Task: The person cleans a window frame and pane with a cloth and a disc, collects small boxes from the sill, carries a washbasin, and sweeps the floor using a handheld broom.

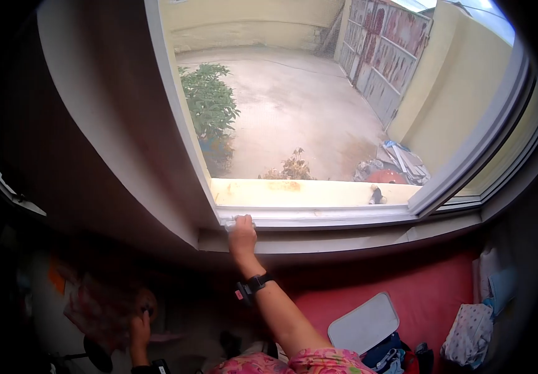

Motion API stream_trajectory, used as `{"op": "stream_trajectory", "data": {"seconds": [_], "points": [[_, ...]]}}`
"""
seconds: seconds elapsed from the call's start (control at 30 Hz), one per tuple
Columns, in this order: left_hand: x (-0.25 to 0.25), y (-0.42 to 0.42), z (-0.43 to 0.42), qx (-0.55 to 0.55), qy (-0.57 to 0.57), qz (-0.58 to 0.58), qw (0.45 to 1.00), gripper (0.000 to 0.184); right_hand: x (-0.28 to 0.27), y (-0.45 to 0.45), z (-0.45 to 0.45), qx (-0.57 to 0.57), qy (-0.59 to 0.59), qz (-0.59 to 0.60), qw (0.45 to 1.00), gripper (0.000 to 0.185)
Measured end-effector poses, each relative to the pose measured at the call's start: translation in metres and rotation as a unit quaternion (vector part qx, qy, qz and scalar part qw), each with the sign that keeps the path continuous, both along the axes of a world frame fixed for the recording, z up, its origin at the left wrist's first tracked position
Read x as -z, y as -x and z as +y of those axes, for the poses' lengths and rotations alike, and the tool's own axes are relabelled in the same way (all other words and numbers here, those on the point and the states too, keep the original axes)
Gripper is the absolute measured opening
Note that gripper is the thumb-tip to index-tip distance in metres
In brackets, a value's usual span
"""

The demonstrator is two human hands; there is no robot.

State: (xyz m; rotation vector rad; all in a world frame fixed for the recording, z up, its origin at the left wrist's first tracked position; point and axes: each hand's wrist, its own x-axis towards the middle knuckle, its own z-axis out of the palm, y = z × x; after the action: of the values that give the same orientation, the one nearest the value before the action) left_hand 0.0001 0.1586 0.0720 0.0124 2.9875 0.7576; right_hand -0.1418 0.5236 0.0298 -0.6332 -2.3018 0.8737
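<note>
My right hand (242,237) is closed on a whitish cloth (230,223) and presses it to the lower left corner of the white window frame (319,215). A dark band with a small device sits on that wrist. Low on the left, my left hand (139,330) has its fingers near a round brownish object (146,302) with a dark centre; shadow hides whether it holds it.
A red padded surface (344,280) lies below the sill, bearing a grey-white lid or tray (363,323), dark blue clothing (384,352) and a dotted cloth (468,333). Outside are a plant (209,103), a paved yard and a rusty gate (381,53).
</note>
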Motion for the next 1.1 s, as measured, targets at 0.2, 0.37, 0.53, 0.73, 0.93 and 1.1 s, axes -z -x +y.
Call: {"op": "stream_trajectory", "data": {"seconds": [0.2,0.37,0.53,0.73,0.93,1.1], "points": [[-0.007,-0.016,-0.019,-0.014,0.033,0.022,0.999,0.04,-0.01,0.006,-0.022,-0.088,0.035,0.028,0.995,0.019],[0.002,-0.017,-0.036,-0.041,-0.01,0.042,0.998,0.047,0.023,-0.033,-0.008,-0.425,0.083,-0.04,0.901,0.024],[0.0,-0.01,-0.05,-0.103,-0.002,-0.023,0.994,0.052,0.005,-0.105,0.053,-0.289,0.083,0.073,0.951,0.021],[0.031,-0.001,-0.075,-0.104,-0.074,-0.062,0.99,0.054,0.008,-0.168,0.225,0.233,0.024,0.101,0.967,0.021],[0.032,0.016,-0.054,-0.073,-0.044,0.008,0.996,0.046,0.015,-0.217,0.374,0.449,0.049,0.081,0.888,0.031],[0.023,0.025,-0.036,-0.057,0.025,-0.045,0.997,0.042,-0.002,-0.23,0.441,0.463,0.037,0.008,0.886,0.03]]}}
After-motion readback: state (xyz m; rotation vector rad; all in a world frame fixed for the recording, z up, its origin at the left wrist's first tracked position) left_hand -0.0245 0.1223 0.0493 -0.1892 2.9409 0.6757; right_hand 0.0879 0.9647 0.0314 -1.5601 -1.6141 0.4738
